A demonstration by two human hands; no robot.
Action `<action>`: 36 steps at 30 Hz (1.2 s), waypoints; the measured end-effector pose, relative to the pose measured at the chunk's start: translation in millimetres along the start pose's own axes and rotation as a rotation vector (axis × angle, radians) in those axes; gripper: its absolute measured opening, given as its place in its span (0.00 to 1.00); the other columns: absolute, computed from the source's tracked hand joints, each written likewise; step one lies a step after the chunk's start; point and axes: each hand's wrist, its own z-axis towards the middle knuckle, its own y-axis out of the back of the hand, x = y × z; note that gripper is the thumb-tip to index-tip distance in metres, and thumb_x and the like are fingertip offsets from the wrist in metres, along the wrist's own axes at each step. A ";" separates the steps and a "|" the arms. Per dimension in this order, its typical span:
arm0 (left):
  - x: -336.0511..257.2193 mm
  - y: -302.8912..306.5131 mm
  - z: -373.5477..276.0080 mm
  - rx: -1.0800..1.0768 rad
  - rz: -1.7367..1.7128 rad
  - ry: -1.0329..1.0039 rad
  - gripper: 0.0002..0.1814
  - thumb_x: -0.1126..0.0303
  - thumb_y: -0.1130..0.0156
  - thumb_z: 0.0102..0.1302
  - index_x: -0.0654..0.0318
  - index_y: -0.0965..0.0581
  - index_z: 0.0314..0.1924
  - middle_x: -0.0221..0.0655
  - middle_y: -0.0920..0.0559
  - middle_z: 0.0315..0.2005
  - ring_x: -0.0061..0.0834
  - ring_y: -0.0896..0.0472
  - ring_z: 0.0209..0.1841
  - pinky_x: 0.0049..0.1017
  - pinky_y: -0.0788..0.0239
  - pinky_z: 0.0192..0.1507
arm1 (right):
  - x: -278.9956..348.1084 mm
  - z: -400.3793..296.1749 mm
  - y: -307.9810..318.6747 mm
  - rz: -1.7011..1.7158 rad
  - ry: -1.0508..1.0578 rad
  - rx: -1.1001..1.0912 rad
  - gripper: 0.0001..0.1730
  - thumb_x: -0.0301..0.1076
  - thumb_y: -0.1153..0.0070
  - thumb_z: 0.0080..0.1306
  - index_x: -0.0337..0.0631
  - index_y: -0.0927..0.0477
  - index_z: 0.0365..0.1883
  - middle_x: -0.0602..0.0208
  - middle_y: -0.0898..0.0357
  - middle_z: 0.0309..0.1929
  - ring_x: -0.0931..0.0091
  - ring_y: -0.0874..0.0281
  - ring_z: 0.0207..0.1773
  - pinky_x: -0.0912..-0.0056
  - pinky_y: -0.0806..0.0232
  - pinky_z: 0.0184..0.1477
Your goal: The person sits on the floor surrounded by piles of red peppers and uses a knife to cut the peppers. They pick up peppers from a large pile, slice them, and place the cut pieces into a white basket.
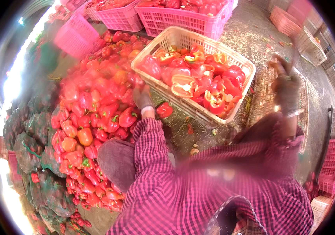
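Note:
My left hand (143,98), in a dark glove, reaches to the right edge of a large heap of red bell peppers (97,97). Its fingertips touch a pepper there; whether they grip it is hidden. Beside that wrist a single red bell pepper (164,110) lies on the floor. A cream plastic crate (182,110) holds cut-open red peppers (202,70), some showing pale cores and seeds. To the right, my gloved right hand (286,88) is blurred and raised, closed around a thin tool (294,54) that looks like a knife.
Below my right hand lies a seed-littered crate (261,97). Pink crates (182,22) full of peppers stand at the back, with a tilted pink crate (76,35) to their left. Dark mesh sacks (41,149) line the left side. More crates (334,164) stand along the right.

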 end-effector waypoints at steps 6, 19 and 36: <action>179.6 -6.4 -12.3 0.473 0.690 -0.137 0.33 0.66 0.35 0.54 0.57 0.26 0.63 0.50 0.19 0.54 0.53 0.23 0.59 0.43 0.32 0.61 | 71.2 -32.9 -63.5 0.047 0.417 0.552 0.16 0.28 0.37 0.65 0.43 0.15 0.52 0.58 0.13 0.40 0.77 0.17 0.38 0.71 0.25 0.39; 211.7 -4.5 -47.0 0.574 0.854 0.090 0.32 0.60 0.26 0.56 0.64 0.26 0.58 0.42 0.14 0.40 0.40 0.14 0.42 0.34 0.24 0.45 | 70.3 -47.9 -90.8 0.071 0.226 0.822 0.17 0.39 0.44 0.66 0.51 0.19 0.53 0.54 0.18 0.36 0.57 0.17 0.39 0.53 0.26 0.43; -27.5 28.2 -42.9 0.064 -0.452 0.013 0.29 0.78 0.27 0.49 0.62 0.24 0.53 0.30 0.20 0.42 0.23 0.21 0.37 0.28 0.24 0.40 | 93.7 -55.7 -103.7 0.499 0.226 0.688 0.27 0.32 0.48 0.71 0.51 0.29 0.70 0.54 0.21 0.31 0.75 0.24 0.32 0.68 0.28 0.40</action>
